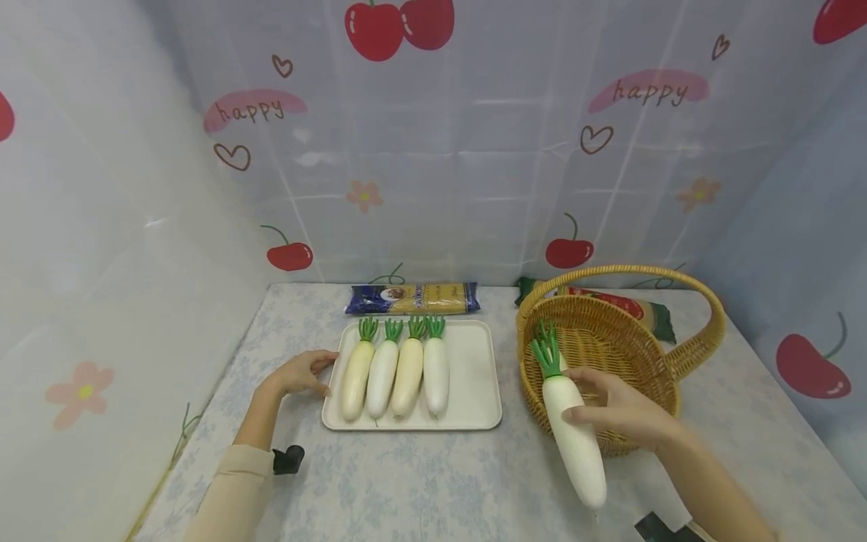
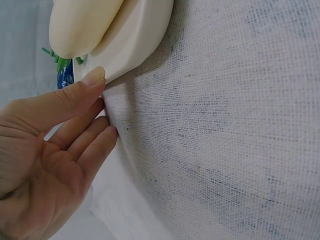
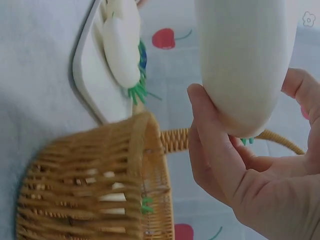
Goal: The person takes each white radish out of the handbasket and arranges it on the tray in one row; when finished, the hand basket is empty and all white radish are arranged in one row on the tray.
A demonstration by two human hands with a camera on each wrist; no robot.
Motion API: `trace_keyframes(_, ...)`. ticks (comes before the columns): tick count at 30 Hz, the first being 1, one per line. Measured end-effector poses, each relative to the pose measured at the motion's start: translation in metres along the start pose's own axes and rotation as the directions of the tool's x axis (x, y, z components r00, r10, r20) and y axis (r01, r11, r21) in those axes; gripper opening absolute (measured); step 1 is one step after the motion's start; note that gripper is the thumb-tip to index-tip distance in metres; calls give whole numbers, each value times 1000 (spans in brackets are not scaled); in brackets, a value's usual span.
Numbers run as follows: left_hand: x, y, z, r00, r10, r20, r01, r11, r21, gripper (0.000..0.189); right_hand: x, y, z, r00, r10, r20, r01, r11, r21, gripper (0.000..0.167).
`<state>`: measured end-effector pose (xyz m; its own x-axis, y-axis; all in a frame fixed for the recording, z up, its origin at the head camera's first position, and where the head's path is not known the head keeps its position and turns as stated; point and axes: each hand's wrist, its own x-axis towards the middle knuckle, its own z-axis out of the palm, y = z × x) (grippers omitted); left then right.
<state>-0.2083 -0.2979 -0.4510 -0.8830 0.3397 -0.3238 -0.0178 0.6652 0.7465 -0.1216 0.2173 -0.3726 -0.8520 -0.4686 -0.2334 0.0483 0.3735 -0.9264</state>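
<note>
My right hand (image 1: 619, 406) grips a white radish (image 1: 576, 444) with green leaf stubs, thumb on one side and fingers on the other. It holds the radish tilted over the near left rim of a wicker basket (image 1: 667, 391). Behind the held radish, more green stubs and a bit of white show inside the basket. On the left, my left hand (image 1: 305, 374) rests against the left rim of a white tray (image 1: 474, 376), thumb tip (image 2: 95, 76) right at the edge and fingers loosely bent. Several radishes (image 1: 396, 376), white and cream, lie side by side on the tray, leaves pointing away.
Behind the tray lies a blue and yellow packet (image 1: 433, 299). A green and red packet (image 1: 660, 316) sits behind the basket, partly hidden by it. The basket's tall handle (image 1: 630, 269) arches over its opening. Printed curtains (image 1: 440, 188) enclose the back and sides.
</note>
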Motion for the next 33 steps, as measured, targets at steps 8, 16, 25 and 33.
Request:
trace_keyframes(8,1,-3,-1,1000,-1,-6,1,1000,-1,81,4,4,27,985,-87,150,65,987,146,76)
trace_keyframes(16,4,-7,-3,1000,-4,-11,4,1000,1,81,16,5,58,974,-138,182,106,979,174,73)
trace_keyframes(25,3,-5,0,1000,-1,-5,1,1000,6,81,38,9,82,984,-98,149,68,978,199,70)
trace_keyframes(33,2,-5,1,1000,7,-6,-7,1000,7,80,60,14,99,990,-93,110,72,979,189,63)
